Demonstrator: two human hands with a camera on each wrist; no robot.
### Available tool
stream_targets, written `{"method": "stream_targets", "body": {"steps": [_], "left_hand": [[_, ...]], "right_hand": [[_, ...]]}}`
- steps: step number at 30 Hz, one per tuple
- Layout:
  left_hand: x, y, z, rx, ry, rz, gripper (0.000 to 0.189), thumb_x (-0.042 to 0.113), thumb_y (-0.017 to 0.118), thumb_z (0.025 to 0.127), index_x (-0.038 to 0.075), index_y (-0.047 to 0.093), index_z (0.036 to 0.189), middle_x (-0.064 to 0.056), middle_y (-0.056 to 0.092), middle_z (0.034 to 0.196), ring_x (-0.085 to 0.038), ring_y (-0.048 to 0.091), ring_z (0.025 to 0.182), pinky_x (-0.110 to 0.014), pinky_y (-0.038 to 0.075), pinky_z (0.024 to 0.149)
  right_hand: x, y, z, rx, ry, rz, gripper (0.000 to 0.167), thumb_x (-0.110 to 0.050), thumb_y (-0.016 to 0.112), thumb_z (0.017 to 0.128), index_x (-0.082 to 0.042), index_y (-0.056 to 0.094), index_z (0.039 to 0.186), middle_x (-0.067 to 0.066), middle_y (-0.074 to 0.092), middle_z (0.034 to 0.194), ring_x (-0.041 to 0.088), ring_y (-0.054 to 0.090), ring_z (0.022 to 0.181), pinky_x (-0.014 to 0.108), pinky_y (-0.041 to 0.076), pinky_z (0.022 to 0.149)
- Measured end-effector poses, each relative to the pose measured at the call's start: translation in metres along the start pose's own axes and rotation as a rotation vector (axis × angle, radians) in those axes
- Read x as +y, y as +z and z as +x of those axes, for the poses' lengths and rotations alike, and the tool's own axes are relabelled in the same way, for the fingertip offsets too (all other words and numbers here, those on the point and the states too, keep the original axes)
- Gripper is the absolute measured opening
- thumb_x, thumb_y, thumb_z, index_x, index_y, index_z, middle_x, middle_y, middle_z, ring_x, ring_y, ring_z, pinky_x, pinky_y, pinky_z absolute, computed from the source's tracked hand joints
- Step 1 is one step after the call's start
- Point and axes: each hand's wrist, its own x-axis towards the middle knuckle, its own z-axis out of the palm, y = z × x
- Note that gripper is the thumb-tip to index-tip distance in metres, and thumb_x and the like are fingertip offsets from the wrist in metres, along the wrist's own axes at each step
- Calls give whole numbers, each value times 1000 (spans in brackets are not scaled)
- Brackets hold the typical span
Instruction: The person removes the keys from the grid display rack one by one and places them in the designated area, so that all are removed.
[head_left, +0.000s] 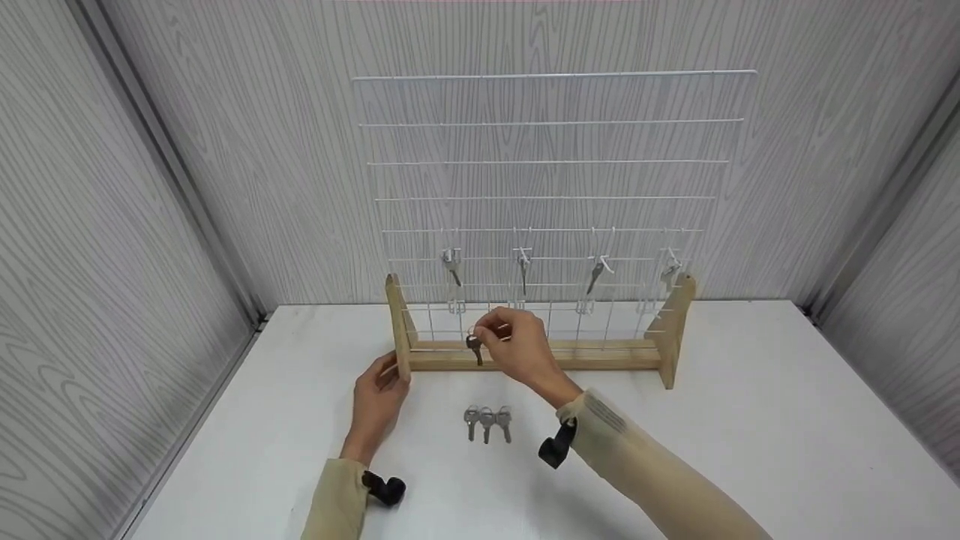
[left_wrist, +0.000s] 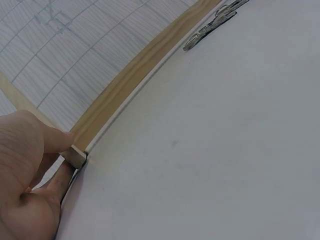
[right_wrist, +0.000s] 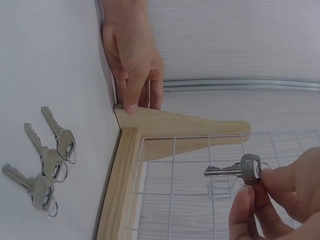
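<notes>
My right hand [head_left: 517,346] pinches a key [right_wrist: 248,169] by its ring and head, in front of the lower part of a white wire grid rack [head_left: 544,198]. The key's blade points down in the head view. With thumb and fingers, my left hand [head_left: 377,401] grips the front foot of the rack's left wooden support [head_left: 400,330]; the left wrist view shows the thumb [left_wrist: 57,139] on that wood. Three more ringed keys [head_left: 487,424] lie side by side on the white table before the rack.
Several hooks on the grid each carry a hanging key [head_left: 524,274]. A wooden bar [head_left: 600,358] joins the left support to the right support [head_left: 677,330]. Behind stands a grey wood-grain panel [head_left: 540,37], with side panels left and right.
</notes>
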Motion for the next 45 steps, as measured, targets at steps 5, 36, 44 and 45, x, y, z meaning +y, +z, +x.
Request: {"method": "stream_targets", "body": {"steps": [5,36,44,45], "left_hand": [[-1,-1,1,1,-6,7,52,4,64,105,4,52,156,-21,52,157,-40,50,148,-39,49,121],[-3,0,3,8,-6,21,53,2,64,104,3,51,156,-21,51,158,-40,51,148,-39,50,120],[-3,0,4,9,-4,27,53,3,64,105,4,51,156,-21,51,158,-39,51,148,-38,50,120],[-3,0,3,8,-4,25,53,4,65,105,4,51,156,-21,51,158,-39,51,148,-39,50,120]], "right_hand": [[-2,-6,-3,-14,49,6,9,-11,71,102,-9,80,101,6,77,96,19,71,86,30,61,72],[26,-32,-25,-96,207,88,9,-14,72,102,-9,80,104,5,78,101,29,74,91,30,64,72],[35,-31,-28,-84,228,81,10,-12,73,101,-7,81,104,5,79,97,17,72,85,27,63,71],[36,-30,-29,-81,231,82,9,-12,74,101,-7,81,103,5,79,97,17,72,84,27,63,71]]}}
